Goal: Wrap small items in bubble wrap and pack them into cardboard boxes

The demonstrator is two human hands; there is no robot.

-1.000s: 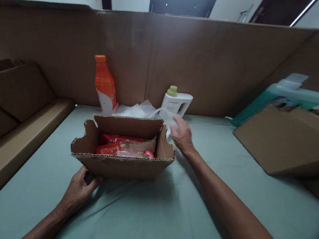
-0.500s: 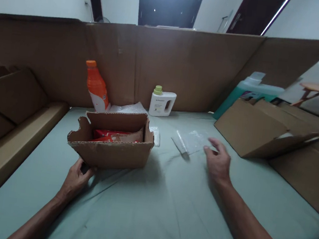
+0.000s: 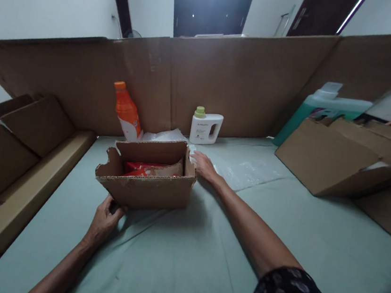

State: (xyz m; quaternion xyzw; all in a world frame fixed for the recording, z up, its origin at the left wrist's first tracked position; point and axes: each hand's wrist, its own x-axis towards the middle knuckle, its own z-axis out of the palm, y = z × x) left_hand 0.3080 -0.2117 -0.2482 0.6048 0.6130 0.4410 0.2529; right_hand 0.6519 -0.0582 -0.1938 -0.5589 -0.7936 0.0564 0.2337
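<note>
We see a tall cardboard wall (image 3: 225, 74) standing along the far edge of a green sheet (image 3: 185, 259). At the middle of that sheet sits the open cardboard box (image 3: 146, 185), and we place everything else from it. To its right, well apart, lie flattened cardboard pieces (image 3: 325, 158) with a teal jug (image 3: 323, 105) behind them. To its left lie more folded cartons (image 3: 14, 143). Just right of the box a clear plastic sheet (image 3: 245, 171) lies flat on the cloth. Behind the box, against the wall, stand an orange bottle (image 3: 127, 112) toward the left and a small white bottle with a green cap (image 3: 205, 127) toward the right, with crumpled plastic (image 3: 163, 135) between them. Inside the box lie red packets (image 3: 144, 169).

Our left hand (image 3: 104, 218) grips the box's near left bottom corner, thumb against the front wall. Our right hand (image 3: 204, 165) rests at the box's far right corner, fingers extended; whether it pinches anything we cannot tell, as the fingertips are partly hidden.
</note>
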